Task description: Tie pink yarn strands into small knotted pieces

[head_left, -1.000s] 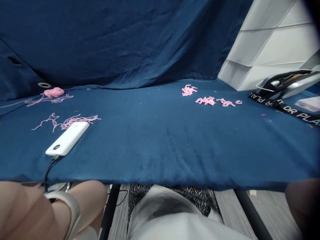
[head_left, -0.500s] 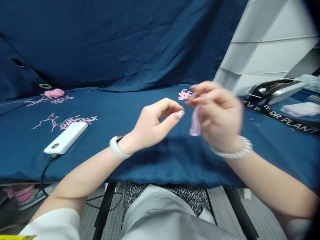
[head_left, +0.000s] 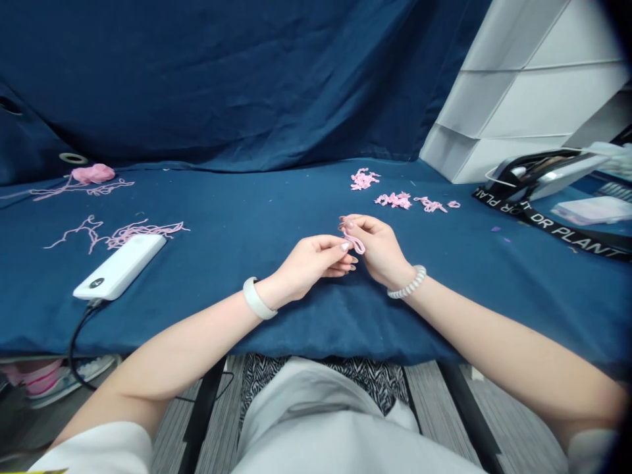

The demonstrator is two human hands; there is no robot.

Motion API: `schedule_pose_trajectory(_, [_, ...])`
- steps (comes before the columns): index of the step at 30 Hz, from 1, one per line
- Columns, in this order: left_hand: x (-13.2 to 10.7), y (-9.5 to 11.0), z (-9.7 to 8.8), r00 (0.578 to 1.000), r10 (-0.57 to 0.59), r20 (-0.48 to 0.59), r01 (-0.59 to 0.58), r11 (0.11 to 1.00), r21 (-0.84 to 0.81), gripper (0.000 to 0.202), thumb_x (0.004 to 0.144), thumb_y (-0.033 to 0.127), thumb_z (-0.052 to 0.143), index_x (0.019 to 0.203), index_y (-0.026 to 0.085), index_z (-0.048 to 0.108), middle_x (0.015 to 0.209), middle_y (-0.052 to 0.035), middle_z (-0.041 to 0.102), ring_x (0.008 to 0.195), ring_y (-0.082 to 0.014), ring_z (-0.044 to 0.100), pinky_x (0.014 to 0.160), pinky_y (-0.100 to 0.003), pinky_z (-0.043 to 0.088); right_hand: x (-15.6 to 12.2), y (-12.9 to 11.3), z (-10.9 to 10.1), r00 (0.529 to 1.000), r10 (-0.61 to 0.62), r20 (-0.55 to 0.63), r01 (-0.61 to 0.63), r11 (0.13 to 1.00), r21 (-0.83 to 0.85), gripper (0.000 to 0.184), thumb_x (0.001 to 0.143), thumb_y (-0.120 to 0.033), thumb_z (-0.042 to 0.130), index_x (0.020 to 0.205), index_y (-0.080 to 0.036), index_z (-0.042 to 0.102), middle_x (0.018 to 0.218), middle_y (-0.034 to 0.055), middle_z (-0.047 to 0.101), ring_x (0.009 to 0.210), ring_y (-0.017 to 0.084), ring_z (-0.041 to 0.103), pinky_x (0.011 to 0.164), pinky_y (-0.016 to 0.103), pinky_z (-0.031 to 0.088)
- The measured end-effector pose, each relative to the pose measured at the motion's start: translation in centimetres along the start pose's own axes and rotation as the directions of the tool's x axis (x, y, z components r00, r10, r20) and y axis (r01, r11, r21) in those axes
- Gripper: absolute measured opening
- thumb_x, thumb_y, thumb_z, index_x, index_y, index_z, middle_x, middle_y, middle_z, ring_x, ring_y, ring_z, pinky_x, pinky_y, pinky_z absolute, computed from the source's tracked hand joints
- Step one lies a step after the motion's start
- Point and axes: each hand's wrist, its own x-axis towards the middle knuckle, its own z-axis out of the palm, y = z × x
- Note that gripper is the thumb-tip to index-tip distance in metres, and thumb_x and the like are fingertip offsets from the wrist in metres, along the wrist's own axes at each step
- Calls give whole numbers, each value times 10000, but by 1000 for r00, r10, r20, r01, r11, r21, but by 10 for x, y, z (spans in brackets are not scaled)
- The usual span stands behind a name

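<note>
A short looped piece of pink yarn (head_left: 356, 244) is pinched between my two hands above the blue cloth. My left hand (head_left: 316, 264) has its thumb and forefinger pressed together at the yarn's lower left side. Thumb and fingers of my right hand (head_left: 378, 249) grip the same yarn from the right and above. Beyond the hands lie small piles of knotted pink yarn pieces: one pile (head_left: 364, 179) farther back, another pile (head_left: 394, 200) nearer, and a smaller pile (head_left: 430, 205) to the right, with one small loop (head_left: 453, 205) beside it.
At left, a white power bank (head_left: 121, 266) with a black cable (head_left: 79, 329) lies against loose pink yarn strands (head_left: 143, 230). Behind is a pink yarn ball (head_left: 93, 174). A lettered black strap (head_left: 557, 230) and white boxes (head_left: 523, 92) stand at right.
My right hand has come down and left to meet my left hand, and both now hold the yarn. The yarn, earlier a blur at my right hand, shows as a loop.
</note>
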Motion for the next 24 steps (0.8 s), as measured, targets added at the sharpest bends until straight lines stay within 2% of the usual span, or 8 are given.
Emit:
schedule_pose_trajectory(6, [2, -4, -4, 998, -50, -30, 50, 999, 0, 301, 776, 416, 673, 930, 158, 650, 968, -62, 666, 770, -88, 639, 610, -183, 545, -6, -3, 2, 989, -140, 46, 144, 986, -85, 121, 697, -283, 727, 643, -189, 674, 894, 38, 638, 879, 144, 579, 763, 283, 469])
schedule_pose_trajectory(9, [3, -6, -3, 999, -42, -28, 43, 999, 24, 332, 759, 423, 691, 956, 160, 649, 1044, -78, 657, 827, -105, 647, 596, -171, 546, -9, -6, 3, 988, -151, 40, 154, 984, -88, 135, 705, -283, 722, 626, -190, 664, 871, 37, 628, 893, 148, 578, 761, 282, 465])
schedule_pose_trajectory(12, [2, -7, -1, 997, -37, -70, 40, 998, 53, 335, 753, 383, 705, 989, 154, 640, 1063, -83, 650, 860, -121, 657, 595, -162, 543, -10, -8, 3, 985, -159, 67, 164, 983, -79, 153, 716, -270, 711, 603, -185, 653, 821, 35, 622, 918, 151, 581, 800, 288, 459])
schedule_pose_trajectory(16, [3, -7, 1, 996, -30, -79, 38, 994, 100, 329, 770, 345, 688, 1047, 180, 624, 1058, -65, 652, 821, -112, 669, 563, -147, 522, -11, -8, 4, 982, -157, 103, 166, 982, -88, 200, 734, -286, 696, 575, -180, 637, 684, 34, 595, 938, 169, 582, 810, 302, 459])
schedule_pose_trajectory(18, [3, -8, 2, 996, -52, -66, 61, 989, 138, 304, 788, 368, 663, 1013, 167, 627, 1023, -67, 664, 755, -93, 664, 538, -135, 496, -11, -8, 4, 985, -145, 93, 153, 984, -92, 195, 723, -292, 701, 579, -178, 635, 693, 33, 597, 911, 169, 582, 781, 301, 463])
schedule_pose_trajectory(21, [4, -9, 2, 994, -69, -90, 85, 976, 199, 238, 814, 345, 630, 889, 119, 623, 843, -59, 676, 614, -53, 616, 518, -123, 453, -10, -8, 4, 990, -124, 65, 131, 986, -106, 180, 709, -296, 708, 595, -174, 640, 814, 39, 626, 880, 155, 578, 768, 295, 460])
schedule_pose_trajectory(24, [5, -11, 0, 994, 22, -104, 7, 961, 278, 218, 825, 323, 605, 865, 112, 645, 729, -32, 647, 577, -38, 569, 540, -131, 449, -9, -9, 3, 993, -112, 44, 116, 987, -110, 180, 701, -306, 715, 607, -172, 641, 897, 43, 636, 875, 146, 577, 783, 291, 458])
